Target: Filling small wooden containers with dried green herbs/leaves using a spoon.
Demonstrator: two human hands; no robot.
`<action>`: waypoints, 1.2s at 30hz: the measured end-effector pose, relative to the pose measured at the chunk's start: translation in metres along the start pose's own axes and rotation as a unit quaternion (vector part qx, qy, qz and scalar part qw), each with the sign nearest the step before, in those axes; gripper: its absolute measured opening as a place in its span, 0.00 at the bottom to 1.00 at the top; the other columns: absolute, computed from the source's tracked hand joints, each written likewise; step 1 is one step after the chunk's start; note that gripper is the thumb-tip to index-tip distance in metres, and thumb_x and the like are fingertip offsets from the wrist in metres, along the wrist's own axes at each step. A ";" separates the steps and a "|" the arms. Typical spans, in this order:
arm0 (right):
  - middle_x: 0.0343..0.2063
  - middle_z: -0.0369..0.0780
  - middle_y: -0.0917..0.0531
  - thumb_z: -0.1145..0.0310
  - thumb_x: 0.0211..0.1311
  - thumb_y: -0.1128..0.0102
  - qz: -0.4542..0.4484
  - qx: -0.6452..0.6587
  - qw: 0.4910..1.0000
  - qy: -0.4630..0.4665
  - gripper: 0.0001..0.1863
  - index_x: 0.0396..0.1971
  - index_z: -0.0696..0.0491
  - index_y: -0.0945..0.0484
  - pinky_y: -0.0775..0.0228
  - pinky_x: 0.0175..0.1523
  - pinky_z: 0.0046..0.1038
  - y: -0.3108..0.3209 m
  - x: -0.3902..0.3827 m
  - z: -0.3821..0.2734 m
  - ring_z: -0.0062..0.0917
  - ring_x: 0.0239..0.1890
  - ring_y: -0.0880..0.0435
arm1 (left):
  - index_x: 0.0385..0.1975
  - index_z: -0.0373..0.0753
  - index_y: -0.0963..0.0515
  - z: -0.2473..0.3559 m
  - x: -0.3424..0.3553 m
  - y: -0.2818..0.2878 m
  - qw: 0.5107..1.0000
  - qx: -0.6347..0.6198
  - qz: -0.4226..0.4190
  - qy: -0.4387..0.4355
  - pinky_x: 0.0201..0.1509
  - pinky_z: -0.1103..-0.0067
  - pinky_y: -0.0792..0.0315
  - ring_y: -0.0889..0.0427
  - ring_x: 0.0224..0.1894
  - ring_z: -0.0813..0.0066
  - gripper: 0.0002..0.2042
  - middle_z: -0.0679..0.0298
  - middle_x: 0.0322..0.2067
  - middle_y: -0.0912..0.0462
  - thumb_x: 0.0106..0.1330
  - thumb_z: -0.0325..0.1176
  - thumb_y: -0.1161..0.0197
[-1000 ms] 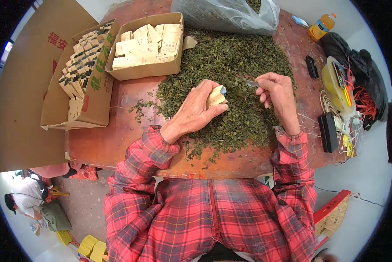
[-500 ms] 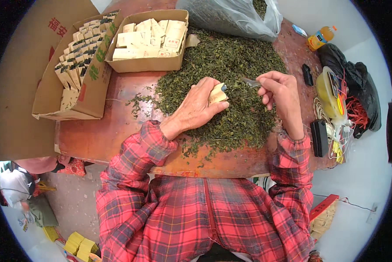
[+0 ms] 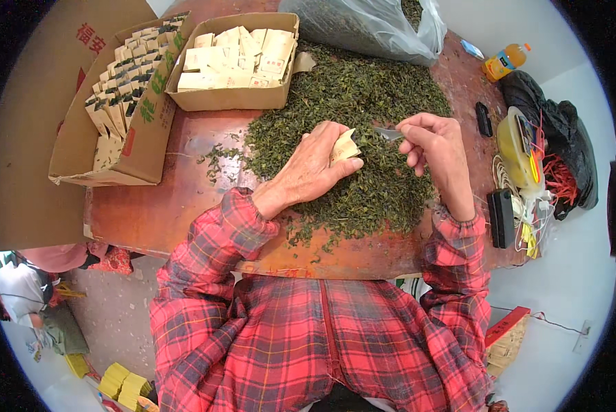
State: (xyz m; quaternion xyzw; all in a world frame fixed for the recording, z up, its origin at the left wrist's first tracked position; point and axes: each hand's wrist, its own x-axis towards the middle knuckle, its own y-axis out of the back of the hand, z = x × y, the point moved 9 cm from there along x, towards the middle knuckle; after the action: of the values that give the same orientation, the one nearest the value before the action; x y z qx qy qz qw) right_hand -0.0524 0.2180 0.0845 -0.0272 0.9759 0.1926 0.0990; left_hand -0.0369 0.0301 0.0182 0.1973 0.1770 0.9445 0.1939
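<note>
Here, left of the leaf pile (image 3: 383, 185), stand a carton (image 3: 146, 151) and smaller box (image 3: 229, 101); over the pile, the left hand (image 3: 313, 158) grips a paper packet (image 3: 345, 147); a plastic bag (image 3: 352, 31) blocks the far side; the right hand (image 3: 435, 141) pinches a metal tool (image 3: 390, 133); rightward sits a black case (image 3: 502, 218).

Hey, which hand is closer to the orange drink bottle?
Right. The right hand is left of and below the orange drink bottle in view; the left hand is below too, but much farther left.
</note>
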 end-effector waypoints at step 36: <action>0.21 0.37 0.16 0.69 0.67 0.38 0.003 0.040 0.999 -0.001 0.11 0.38 0.62 0.16 0.35 0.15 0.18 0.008 -0.004 0.007 0.14 0.15 0.23 | 0.60 0.29 0.31 0.008 -0.002 -0.005 0.999 0.030 -0.020 -0.031 0.56 0.63 0.31 0.27 0.48 0.52 0.29 0.50 0.43 0.28 0.74 0.51 0.41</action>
State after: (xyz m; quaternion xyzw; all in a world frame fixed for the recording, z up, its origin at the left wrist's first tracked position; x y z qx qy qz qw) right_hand -0.0478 0.2283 0.0820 -0.0199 0.9828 0.1539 0.1002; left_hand -0.0301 0.0358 0.0219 0.2291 0.2033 0.9280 0.2121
